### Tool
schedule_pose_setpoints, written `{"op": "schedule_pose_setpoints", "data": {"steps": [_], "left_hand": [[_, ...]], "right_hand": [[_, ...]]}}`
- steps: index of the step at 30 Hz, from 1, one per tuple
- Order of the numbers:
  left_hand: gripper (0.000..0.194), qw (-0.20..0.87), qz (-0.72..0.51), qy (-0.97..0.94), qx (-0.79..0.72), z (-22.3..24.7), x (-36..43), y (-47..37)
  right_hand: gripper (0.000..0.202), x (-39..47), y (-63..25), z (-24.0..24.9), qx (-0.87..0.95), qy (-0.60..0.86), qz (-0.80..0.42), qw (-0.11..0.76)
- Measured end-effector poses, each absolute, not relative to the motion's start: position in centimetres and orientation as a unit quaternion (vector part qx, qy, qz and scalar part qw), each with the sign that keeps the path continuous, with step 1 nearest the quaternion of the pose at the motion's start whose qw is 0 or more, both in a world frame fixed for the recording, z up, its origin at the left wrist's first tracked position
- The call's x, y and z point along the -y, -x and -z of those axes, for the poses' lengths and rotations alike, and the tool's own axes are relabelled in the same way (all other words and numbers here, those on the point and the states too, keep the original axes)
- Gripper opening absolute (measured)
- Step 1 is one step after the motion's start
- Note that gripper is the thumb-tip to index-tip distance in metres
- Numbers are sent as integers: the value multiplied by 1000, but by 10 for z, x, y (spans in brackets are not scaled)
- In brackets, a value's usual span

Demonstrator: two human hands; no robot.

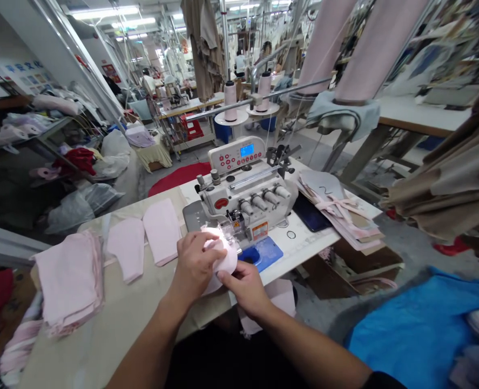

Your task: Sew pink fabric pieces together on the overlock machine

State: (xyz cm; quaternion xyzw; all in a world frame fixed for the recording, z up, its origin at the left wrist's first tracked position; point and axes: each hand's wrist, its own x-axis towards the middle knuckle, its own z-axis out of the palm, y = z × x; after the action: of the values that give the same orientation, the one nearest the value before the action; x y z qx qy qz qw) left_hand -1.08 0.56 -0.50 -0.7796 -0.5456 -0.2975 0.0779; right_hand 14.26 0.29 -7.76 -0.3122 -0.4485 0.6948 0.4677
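Observation:
Under the lamp of a white overlock sewing machine [247, 194], both my hands are on a pale pink fabric piece [228, 263]. My left hand [198, 259] grips it from the left, fingers bent close to the needle area. From the right, my right hand [245, 286] pinches the lower edge between thumb and fingers. The fabric is curled over between the hands, and its far end lies at the presser foot. Two flat pink cut pieces, a wider one [162, 231] and a narrower one [126, 248], lie left of my hands.
A stack of pink pieces [71, 278] lies farther left on the table. Right of the machine are a dark phone [311, 212] and a tied bundle of cut pieces [340, 208]. Thread cones [230, 102] stand behind. A cardboard box [355, 270] and blue cloth [421, 329] are at lower right.

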Motion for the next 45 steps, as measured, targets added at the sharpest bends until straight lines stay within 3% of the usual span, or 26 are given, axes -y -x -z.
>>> {"op": "schedule_pose_setpoints", "data": {"steps": [6, 12, 15, 17, 19, 21, 24, 26, 34, 39, 45], "left_hand": [[16, 71, 271, 803, 525, 1, -2, -3], [19, 78, 263, 820, 503, 0, 1, -8], [27, 61, 314, 792, 520, 10, 10, -8], [32, 54, 412, 705, 575, 24, 19, -11], [45, -2, 560, 534, 633, 42, 26, -19], [48, -156, 683, 337, 628, 57, 33, -32], [40, -414, 729, 151, 524, 67, 40, -47], [42, -491, 711, 114, 490, 66, 44, -48], [51, -547, 680, 151, 464, 55, 53, -27], [54, -663, 607, 151, 411, 53, 56, -41], [70, -652, 597, 150, 443, 57, 54, -53]], "right_hand": [[23, -14, -158, 78, 422, 327, -689, 490], [30, -19, -170, 74, 388, 344, -696, 497], [34, -20, -173, 74, 395, 368, -676, 502], [36, -20, -175, 74, 409, 381, -662, 499], [35, -19, -177, 73, 428, 386, -656, 488], [34, -18, -178, 71, 428, 378, -669, 476], [34, -15, -178, 68, 371, 355, -724, 461], [35, -15, -178, 67, 331, 345, -755, 449], [35, -18, -180, 68, 283, 309, -805, 420], [36, -20, -180, 64, 298, 317, -812, 388], [37, -23, -183, 69, 334, 338, -780, 406]]}}
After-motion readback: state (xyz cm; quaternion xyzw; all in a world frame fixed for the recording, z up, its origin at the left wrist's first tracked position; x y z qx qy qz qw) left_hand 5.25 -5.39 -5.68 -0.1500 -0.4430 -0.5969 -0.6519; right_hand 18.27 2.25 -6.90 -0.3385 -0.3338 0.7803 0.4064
